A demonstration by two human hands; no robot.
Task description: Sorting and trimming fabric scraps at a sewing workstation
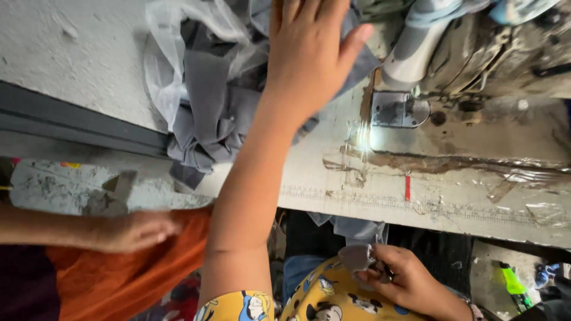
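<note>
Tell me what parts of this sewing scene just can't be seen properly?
- Left hand: fingertips cut off by the head view's top edge.
- Grey fabric pieces: partly hidden under that hand and a clear plastic bag.
- Small grey piece in the right hand: fingers hide its shape.
- Sewing machine: needle area hidden by its arm, glare below.
- Another person's hand: motion-blurred.
- Green tool: too small to identify.

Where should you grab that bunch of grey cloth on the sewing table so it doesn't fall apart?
Probably at the bunched folds of the grey cloth pile nearest the table's front edge, coming from the near side. There it is crumpled thick, easy to pinch. The left hand rests flat on the far end; thin clear plastic covers the left side.
</note>
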